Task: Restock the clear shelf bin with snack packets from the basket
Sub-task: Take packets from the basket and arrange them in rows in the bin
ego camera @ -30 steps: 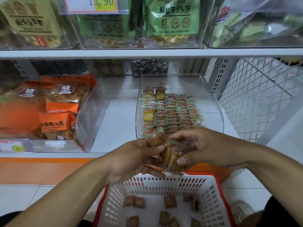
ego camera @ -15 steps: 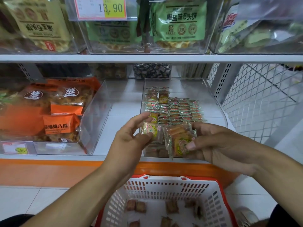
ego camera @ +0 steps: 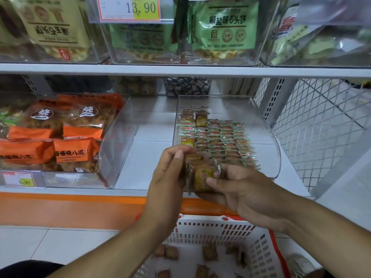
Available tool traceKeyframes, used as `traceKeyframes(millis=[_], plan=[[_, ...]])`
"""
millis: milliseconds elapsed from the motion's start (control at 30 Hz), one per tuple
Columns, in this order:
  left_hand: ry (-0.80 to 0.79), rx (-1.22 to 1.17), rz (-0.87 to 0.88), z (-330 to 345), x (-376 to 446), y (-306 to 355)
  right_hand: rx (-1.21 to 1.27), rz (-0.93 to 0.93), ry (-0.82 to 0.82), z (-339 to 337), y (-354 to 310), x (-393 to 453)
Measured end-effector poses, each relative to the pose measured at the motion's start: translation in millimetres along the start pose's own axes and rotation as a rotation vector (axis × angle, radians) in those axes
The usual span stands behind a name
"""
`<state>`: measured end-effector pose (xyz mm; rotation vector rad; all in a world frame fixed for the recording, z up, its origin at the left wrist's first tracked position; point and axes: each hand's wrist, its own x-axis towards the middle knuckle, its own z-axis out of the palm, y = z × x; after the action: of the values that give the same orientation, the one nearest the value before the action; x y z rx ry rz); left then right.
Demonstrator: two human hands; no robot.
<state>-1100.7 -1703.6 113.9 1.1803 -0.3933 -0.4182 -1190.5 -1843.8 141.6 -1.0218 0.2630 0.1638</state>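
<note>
A clear shelf bin (ego camera: 269, 141) on the lower shelf holds rows of small snack packets (ego camera: 222, 137). In front of its low front wall my right hand (ego camera: 247, 193) grips a small stack of packets (ego camera: 203, 178), thumb on the front one. My left hand (ego camera: 170, 177) pinches the left side of that same stack, fingers up at the bin's near edge. Below, a white basket with a red rim (ego camera: 216, 225) holds several brown packets (ego camera: 208, 253) on its floor.
A second clear bin (ego camera: 118, 149) with orange snack bags (ego camera: 76, 149) stands to the left. The upper shelf edge (ego camera: 180, 70) carries bins of larger bags and a price tag (ego camera: 130, 9). A white wire mesh panel (ego camera: 325, 125) closes the right side.
Both hands rose from above the basket to the front of the clear bin with the packets. My left hand went from holding one separate packet to pinching the stack.
</note>
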Motion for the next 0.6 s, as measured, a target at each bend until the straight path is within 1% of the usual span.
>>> traceKeyframes(millis=[100,167,200,267,333,400,433,500,600], plan=[[-0.032,0.127,0.044,5.6,-3.0,1.0,-0.042,-0.051,0.034,-1.2,-1.5,3.6],[-0.066,0.232,0.075,5.0,0.4,3.2,-0.083,-0.105,0.094,-8.2,-7.3,10.1],[-0.068,0.310,0.091,3.6,3.8,4.3,-0.160,-0.134,0.136,-13.2,-12.7,15.5],[-0.029,0.545,0.153,-0.6,13.3,6.7,-0.490,-0.197,0.272,-28.1,-26.5,32.2],[-0.003,0.739,0.226,-4.8,23.8,4.9,-0.835,-0.191,0.411,-43.7,-45.2,55.4],[-0.007,0.845,0.152,-7.5,30.5,2.1,-1.088,-0.122,0.491,-53.7,-63.6,81.8],[-0.028,0.861,0.111,-8.7,32.0,-0.2,-1.174,-0.093,0.513,-57.2,-71.9,95.5],[-0.102,0.875,0.101,-10.5,33.4,-4.6,-1.319,-0.052,0.561,-60.8,-85.6,121.6],[-0.160,0.867,0.096,-10.8,35.0,-7.4,-1.405,-0.010,0.587,-63.6,-96.3,152.8]])
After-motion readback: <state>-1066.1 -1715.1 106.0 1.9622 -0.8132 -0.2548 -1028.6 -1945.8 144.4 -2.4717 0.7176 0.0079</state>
